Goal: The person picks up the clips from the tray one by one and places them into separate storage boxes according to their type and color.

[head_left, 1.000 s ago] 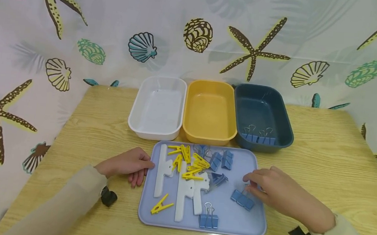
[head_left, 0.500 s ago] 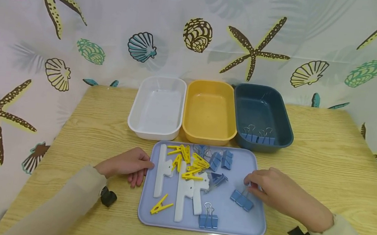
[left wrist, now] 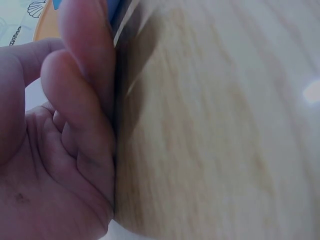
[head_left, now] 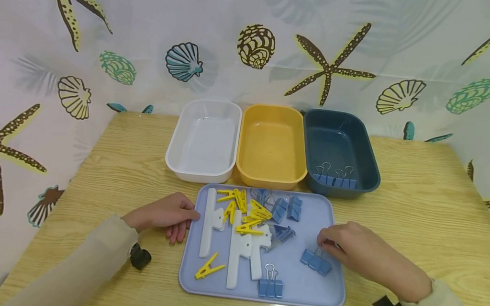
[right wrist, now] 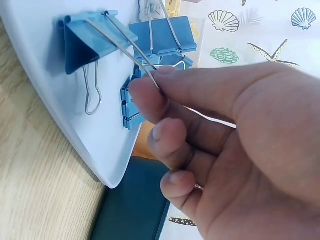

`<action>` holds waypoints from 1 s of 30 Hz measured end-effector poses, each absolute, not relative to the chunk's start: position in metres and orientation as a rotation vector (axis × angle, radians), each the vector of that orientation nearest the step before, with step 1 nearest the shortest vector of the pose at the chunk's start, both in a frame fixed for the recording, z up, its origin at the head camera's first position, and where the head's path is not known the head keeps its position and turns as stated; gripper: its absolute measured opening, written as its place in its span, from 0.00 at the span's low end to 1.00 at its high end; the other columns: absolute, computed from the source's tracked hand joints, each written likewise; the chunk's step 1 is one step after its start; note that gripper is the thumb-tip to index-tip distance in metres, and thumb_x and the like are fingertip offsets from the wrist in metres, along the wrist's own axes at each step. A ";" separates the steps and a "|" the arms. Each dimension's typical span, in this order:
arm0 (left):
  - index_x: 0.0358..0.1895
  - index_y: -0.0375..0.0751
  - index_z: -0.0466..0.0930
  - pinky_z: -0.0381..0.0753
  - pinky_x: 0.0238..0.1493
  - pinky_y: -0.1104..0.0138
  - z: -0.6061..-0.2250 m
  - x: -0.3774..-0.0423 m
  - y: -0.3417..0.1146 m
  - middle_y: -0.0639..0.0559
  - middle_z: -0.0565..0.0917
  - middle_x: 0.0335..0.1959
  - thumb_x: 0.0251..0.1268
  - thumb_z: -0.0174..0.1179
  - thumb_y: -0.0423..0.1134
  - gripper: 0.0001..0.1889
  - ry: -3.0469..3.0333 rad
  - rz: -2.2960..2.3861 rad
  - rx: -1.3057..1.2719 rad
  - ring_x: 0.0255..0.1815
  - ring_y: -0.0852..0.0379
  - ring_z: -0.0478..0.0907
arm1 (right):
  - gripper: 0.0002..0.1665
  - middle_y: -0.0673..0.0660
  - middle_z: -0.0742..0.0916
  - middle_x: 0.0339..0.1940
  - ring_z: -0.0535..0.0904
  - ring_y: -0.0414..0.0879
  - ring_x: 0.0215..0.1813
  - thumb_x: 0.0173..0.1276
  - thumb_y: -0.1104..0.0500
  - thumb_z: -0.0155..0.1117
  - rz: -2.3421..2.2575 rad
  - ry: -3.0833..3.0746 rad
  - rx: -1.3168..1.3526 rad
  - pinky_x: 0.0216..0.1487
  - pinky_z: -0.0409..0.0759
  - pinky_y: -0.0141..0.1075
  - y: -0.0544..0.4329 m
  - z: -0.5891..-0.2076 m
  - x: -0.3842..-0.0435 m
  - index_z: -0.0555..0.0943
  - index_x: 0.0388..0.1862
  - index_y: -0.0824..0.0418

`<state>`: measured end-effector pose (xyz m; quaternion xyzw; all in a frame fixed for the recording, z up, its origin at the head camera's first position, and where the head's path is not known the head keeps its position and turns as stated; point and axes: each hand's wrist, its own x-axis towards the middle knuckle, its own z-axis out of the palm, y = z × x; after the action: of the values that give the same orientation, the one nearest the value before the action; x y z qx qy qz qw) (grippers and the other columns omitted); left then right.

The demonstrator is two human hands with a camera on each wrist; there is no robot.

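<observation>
Between its thumb and index finger, my right hand point(head_left: 350, 243) pinches a wire handle of a blue binder clip point(head_left: 316, 262) at the tray's right side. The right wrist view shows the clip's blue body point(right wrist: 95, 37) tilted over the pale tray, its other handle point(right wrist: 92, 92) hanging loose. My left hand point(head_left: 171, 214) rests on the table at the left, fingers loosely bent, thumb tip at the rim of the lilac tray point(head_left: 302, 299). Lying on this tray are white bag clips point(head_left: 207, 224), yellow clothespins point(head_left: 210, 268) and more blue binder clips point(head_left: 271, 288).
Behind the tray stand a white bin point(head_left: 200, 173), a yellow bin point(head_left: 271, 176) and a dark blue bin point(head_left: 374, 182) side by side. Blue binder clips point(head_left: 344, 182) sit in the dark blue one. A shell-patterned cloth point(head_left: 221, 21) hangs behind the wooden table point(head_left: 132, 158).
My right hand has shifted slightly down and closed its fingertips on the binder clip's handle; the clip has moved very slightly. The left hand stays where it was.
</observation>
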<state>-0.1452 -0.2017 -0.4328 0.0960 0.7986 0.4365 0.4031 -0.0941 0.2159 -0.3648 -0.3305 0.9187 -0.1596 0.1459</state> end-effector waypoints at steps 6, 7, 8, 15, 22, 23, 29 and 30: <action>0.23 0.32 0.77 0.74 0.13 0.72 -0.433 -0.146 -0.202 0.46 0.82 0.13 0.71 0.51 0.41 0.19 2.021 1.105 0.243 0.10 0.58 0.78 | 0.06 0.41 0.86 0.29 0.73 0.27 0.28 0.65 0.63 0.64 -0.494 2.639 -0.966 0.31 0.78 0.27 0.217 -0.361 -0.096 0.84 0.34 0.51; 0.23 0.32 0.77 0.74 0.13 0.72 -0.433 -0.146 -0.202 0.46 0.83 0.13 0.71 0.51 0.42 0.19 2.021 1.104 0.244 0.10 0.58 0.79 | 0.06 0.41 0.86 0.29 0.73 0.27 0.28 0.65 0.63 0.64 -0.500 2.638 -0.968 0.31 0.78 0.27 0.217 -0.360 -0.096 0.84 0.34 0.51; 0.23 0.32 0.77 0.74 0.13 0.72 -0.433 -0.147 -0.203 0.46 0.83 0.13 0.71 0.51 0.42 0.19 2.023 1.103 0.245 0.10 0.58 0.79 | 0.06 0.42 0.86 0.29 0.73 0.27 0.28 0.65 0.63 0.64 -0.507 2.639 -0.972 0.31 0.78 0.27 0.217 -0.359 -0.096 0.84 0.34 0.52; 0.22 0.33 0.77 0.73 0.12 0.72 -0.433 -0.147 -0.203 0.47 0.82 0.13 0.71 0.50 0.42 0.20 2.029 1.100 0.251 0.09 0.58 0.78 | 0.06 0.40 0.84 0.27 0.71 0.27 0.27 0.64 0.64 0.64 -0.515 2.677 -1.003 0.29 0.75 0.26 0.218 -0.351 -0.097 0.83 0.33 0.51; 0.22 0.33 0.77 0.73 0.12 0.72 -0.435 -0.145 -0.202 0.47 0.82 0.13 0.70 0.51 0.42 0.19 2.020 1.105 0.257 0.09 0.58 0.78 | 0.06 0.40 0.84 0.28 0.71 0.27 0.29 0.64 0.63 0.65 -0.493 2.733 -1.023 0.29 0.75 0.27 0.224 -0.343 -0.100 0.83 0.34 0.51; 0.22 0.33 0.77 0.73 0.12 0.72 -0.435 -0.144 -0.202 0.47 0.82 0.13 0.70 0.51 0.42 0.19 2.021 1.105 0.255 0.09 0.58 0.78 | 0.06 0.40 0.84 0.28 0.71 0.27 0.29 0.63 0.64 0.65 -0.491 2.742 -1.029 0.30 0.76 0.27 0.225 -0.341 -0.101 0.83 0.34 0.51; 0.23 0.32 0.77 0.73 0.13 0.72 -0.431 -0.141 -0.202 0.45 0.83 0.14 0.70 0.52 0.43 0.20 2.032 1.102 0.251 0.10 0.58 0.78 | 0.05 0.40 0.84 0.28 0.72 0.27 0.29 0.62 0.63 0.67 -0.481 2.776 -1.042 0.30 0.77 0.27 0.229 -0.334 -0.103 0.84 0.33 0.53; 0.23 0.32 0.77 0.73 0.13 0.72 -0.431 -0.141 -0.203 0.45 0.83 0.14 0.70 0.52 0.43 0.19 2.036 1.100 0.251 0.10 0.58 0.78 | 0.05 0.40 0.84 0.28 0.72 0.27 0.29 0.62 0.63 0.67 -0.479 2.781 -1.051 0.30 0.76 0.27 0.229 -0.333 -0.104 0.84 0.34 0.53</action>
<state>-0.1411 -0.2025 -0.4310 0.0991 0.8032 0.4341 0.3957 -0.1045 0.2292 -0.3334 -0.3481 0.9216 -0.1587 0.0650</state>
